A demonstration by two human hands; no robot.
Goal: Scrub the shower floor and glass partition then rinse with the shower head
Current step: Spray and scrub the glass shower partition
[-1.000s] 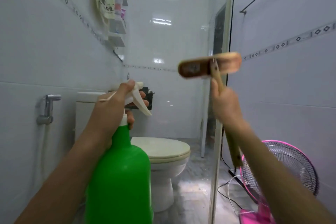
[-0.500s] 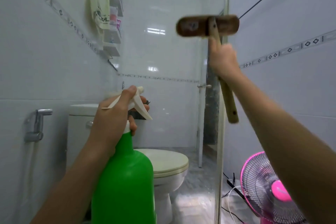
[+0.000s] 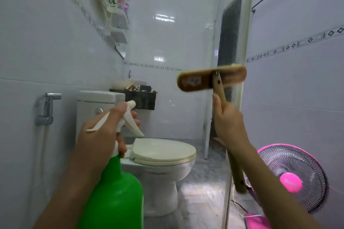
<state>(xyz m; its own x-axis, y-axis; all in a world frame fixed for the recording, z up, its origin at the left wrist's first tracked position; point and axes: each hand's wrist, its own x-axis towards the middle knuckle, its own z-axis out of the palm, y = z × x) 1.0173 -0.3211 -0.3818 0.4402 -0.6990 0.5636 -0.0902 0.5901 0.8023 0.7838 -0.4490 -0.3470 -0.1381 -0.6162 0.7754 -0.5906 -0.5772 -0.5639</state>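
Right hand (image 3: 229,123) gripping brush (image 3: 197,81), toilet (image 3: 163,152) ahead

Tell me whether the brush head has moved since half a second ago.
Yes, downward: the brush head was well above the patterned tile border on the back wall then, and now sits just below it.

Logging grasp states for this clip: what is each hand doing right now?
Left hand: grips the green spray bottle at its neck.
Right hand: grips the scrub brush by its handle.
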